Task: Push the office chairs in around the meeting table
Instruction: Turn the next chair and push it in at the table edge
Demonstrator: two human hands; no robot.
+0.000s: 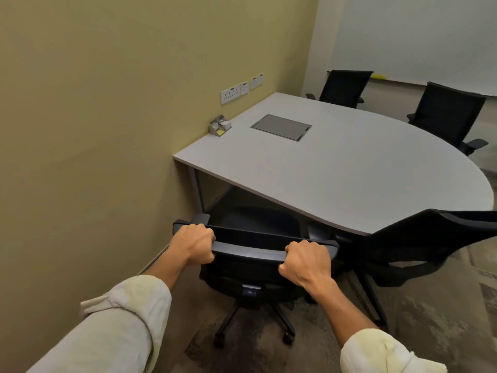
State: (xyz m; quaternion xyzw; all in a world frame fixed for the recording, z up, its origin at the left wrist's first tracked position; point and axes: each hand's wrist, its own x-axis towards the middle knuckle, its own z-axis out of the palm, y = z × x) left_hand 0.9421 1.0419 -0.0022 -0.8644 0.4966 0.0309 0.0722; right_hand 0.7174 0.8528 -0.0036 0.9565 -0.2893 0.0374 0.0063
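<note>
A black office chair stands right in front of me, its seat partly under the near edge of the grey meeting table. My left hand grips the left end of its backrest top rail. My right hand grips the right end of the same rail. A second black chair stands close on the right, its back tilted and touching the table's curved edge. Two more black chairs, one at the back and one at the far right, stand at the table's far side.
An olive wall runs close along the left, with sockets above the table. A small note holder and a flush cable hatch are on the tabletop. Patterned carpet covers the floor.
</note>
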